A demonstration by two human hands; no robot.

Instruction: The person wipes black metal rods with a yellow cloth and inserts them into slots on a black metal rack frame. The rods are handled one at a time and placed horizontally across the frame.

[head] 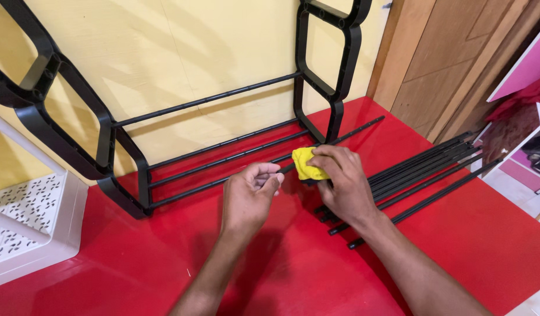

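Here the right hand [340, 181] was clamped around a crumpled yellow cloth [305, 164], pressing it onto a thin black rod [355, 131] that ran up to the right. The left hand [249, 196] was curled shut on the same rod's near end, just left of the cloth. Beyond them stood a black plastic rack frame [317, 76] with 4 slim crossbars; more loose rods [425, 169] lay right on the glossy red floor [293, 269].
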